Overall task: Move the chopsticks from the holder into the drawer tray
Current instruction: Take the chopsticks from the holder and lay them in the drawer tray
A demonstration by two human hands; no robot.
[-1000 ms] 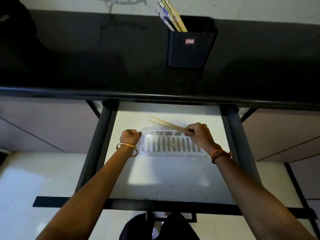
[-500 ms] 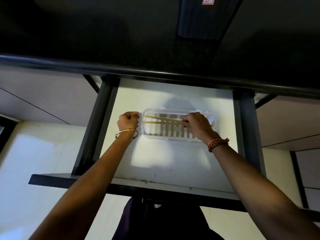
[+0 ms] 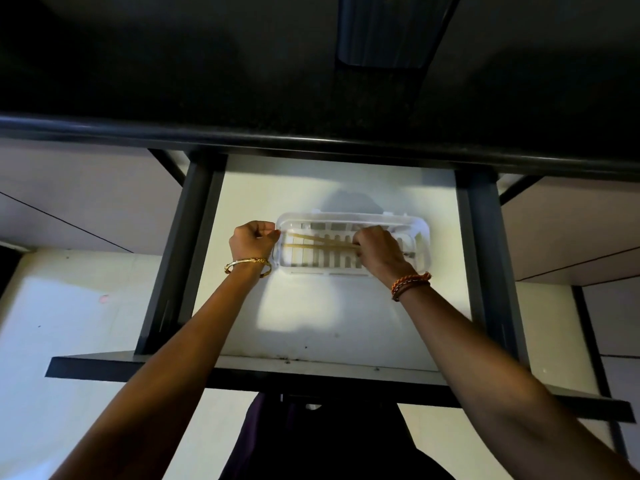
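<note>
The slim wooden chopsticks [image 3: 320,244] now lie lower in the slotted clear-plastic tray [image 3: 420,233], right hand [image 3: 377,251] pinching them, left hand [image 3: 252,239] gripping its rim.

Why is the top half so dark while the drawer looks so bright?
Head view: light falls mainly on the white drawer floor, with a bright patch below the clear plastic slotted tray; the black countertop stays underexposed; wide-angle distortion bows its edge.

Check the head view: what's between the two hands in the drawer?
Head view: two chopsticks lying in the white tray span from left hand to right hand.
</note>
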